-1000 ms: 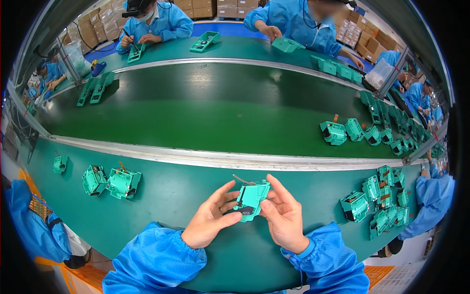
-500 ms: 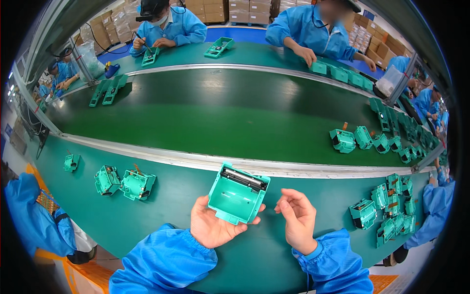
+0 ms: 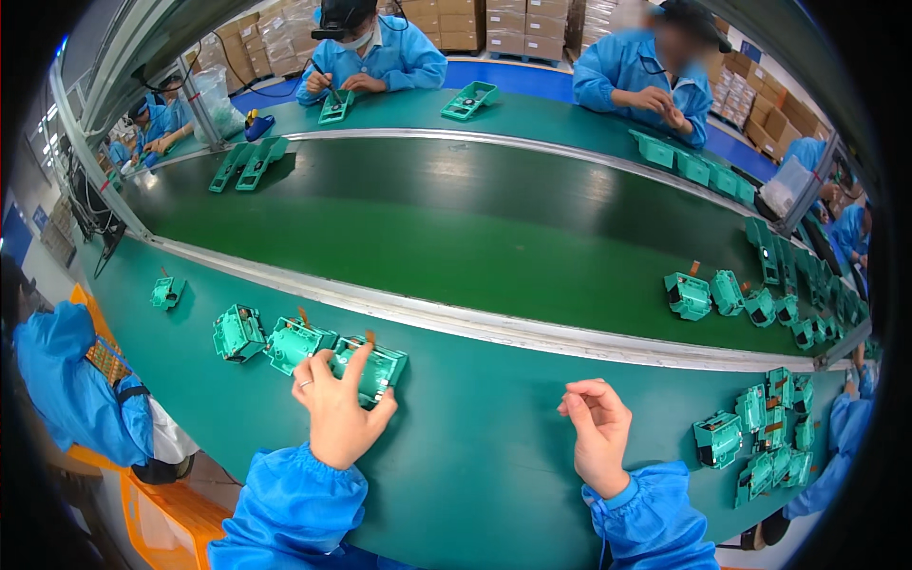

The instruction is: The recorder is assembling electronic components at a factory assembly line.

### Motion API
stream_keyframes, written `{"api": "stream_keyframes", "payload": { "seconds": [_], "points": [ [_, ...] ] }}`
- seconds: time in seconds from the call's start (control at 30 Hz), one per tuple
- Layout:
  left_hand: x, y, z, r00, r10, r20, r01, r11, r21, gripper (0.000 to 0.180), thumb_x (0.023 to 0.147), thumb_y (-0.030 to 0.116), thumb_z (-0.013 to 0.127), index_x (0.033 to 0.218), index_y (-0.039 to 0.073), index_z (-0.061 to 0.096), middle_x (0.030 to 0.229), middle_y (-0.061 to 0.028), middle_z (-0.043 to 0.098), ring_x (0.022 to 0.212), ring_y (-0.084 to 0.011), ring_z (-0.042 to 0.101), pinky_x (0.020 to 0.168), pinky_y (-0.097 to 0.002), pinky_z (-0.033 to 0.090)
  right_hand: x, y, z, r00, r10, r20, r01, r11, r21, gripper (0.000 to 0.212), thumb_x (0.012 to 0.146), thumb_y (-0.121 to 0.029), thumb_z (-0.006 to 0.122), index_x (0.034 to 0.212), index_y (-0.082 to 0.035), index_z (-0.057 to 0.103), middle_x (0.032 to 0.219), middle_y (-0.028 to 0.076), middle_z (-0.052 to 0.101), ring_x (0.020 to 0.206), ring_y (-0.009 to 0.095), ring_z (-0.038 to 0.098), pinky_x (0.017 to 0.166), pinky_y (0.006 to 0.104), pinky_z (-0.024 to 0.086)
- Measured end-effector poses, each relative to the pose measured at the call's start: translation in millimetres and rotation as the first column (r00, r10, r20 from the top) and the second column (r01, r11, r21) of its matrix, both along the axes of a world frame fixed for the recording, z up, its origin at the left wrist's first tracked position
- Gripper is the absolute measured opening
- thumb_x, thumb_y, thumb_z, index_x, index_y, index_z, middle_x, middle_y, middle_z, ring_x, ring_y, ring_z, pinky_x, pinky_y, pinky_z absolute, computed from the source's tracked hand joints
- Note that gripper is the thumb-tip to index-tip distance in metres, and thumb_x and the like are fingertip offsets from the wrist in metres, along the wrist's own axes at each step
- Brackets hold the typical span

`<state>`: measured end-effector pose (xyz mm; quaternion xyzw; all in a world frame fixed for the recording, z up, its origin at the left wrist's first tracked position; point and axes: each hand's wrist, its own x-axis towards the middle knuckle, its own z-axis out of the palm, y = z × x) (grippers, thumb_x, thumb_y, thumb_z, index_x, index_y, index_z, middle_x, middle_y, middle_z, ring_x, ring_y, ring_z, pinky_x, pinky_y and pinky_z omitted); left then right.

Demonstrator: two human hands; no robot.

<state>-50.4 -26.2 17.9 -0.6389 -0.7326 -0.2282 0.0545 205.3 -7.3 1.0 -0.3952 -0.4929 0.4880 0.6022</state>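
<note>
A green plastic housing [image 3: 384, 369] with an orange ribbon tab rests on the bench at the right end of a short row. My left hand [image 3: 339, 410] is over its near left side, with fingers spread and touching or just above it; the hand hides part of the housing. Beside it are a second green housing [image 3: 290, 344] and a third [image 3: 238, 332]. My right hand [image 3: 600, 432] hovers over the bench to the right, thumb and fingertips pressed together. Whatever lies between those fingertips, if anything, is too small to make out.
A smaller green part [image 3: 167, 293] sits at the far left. Several green housings [image 3: 717, 439] cluster at the right. Beyond a pale rail [image 3: 456, 323] runs a green conveyor belt [image 3: 427, 228] carrying more parts. Co-workers in blue sit across it and at both sides.
My left hand has carried the housing leftward from in front of me down to the row on the bench, and its fingers have spread. The view has shifted slightly. My right hand stays pinched.
</note>
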Motion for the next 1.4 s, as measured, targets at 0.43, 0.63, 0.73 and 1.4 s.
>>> {"api": "stream_keyframes", "payload": {
  "seconds": [0.43,0.63,0.73,1.4],
  "points": [
    [-63.2,20.8,-25.3,0.997,0.074,-0.036,-0.071,0.995,0.074,0.056,0.07,0.008,0.059,0.122,0.005,0.038,0.124,-0.023,0.031,0.117,-0.042,0.025,0.096,-0.0475,0.023,63.3,94.9,20.2,0.493,-0.537,0.684,0.323,0.843,0.429,0.053,0.068,-0.013,0.064,0.113,0.001,0.04,0.111,0.022,0.038,0.102,0.034,0.037,0.088,0.0412,0.033],
    [-22.5,22.1,7.4,1.0,0.011,0.024,-0.015,0.985,0.173,0.068,0.065,0.009,0.068,0.124,0.005,0.036,0.125,-0.0212,0.031,0.119,-0.0397,0.025,0.097,-0.0447,0.023,128.8,138.5,-4.6,0.024,-0.527,0.85,0.813,0.505,0.29,0.091,0.06,-0.024,0.075,0.13,-0.005,0.02,0.124,0.031,0.024,0.115,0.045,0.026,0.093,0.0485,0.027],
    [16.8,22.2,21.8,0.891,-0.384,0.242,0.34,0.918,0.202,0.06,0.066,0.008,0.066,0.119,0.003,0.04,0.12,-0.0178,0.038,0.115,-0.0329,0.033,0.096,-0.0396,0.026,145.1,132.4,-17.0,0.151,-0.531,0.834,0.805,0.555,0.208,0.091,0.06,-0.021,0.073,0.13,-0.003,0.018,0.118,0.029,0.03,0.106,0.043,0.035,0.088,0.0452,0.033],
    [93.0,27.7,-13.8,-0.632,0.281,0.722,0.653,0.695,0.301,0.045,0.088,0.018,0.046,0.127,0.006,0.029,0.121,-0.0073,0.043,0.11,-0.0189,0.043,0.092,-0.0383,0.036,14.6,-7.0,9.1,0.881,0.101,-0.463,-0.213,0.957,-0.197,0.057,0.081,-0.003,0.052,0.13,-0.001,0.023,0.121,0.012,0.037,0.11,0.02,0.041,0.092,0.0303,0.036]
  ]
}}
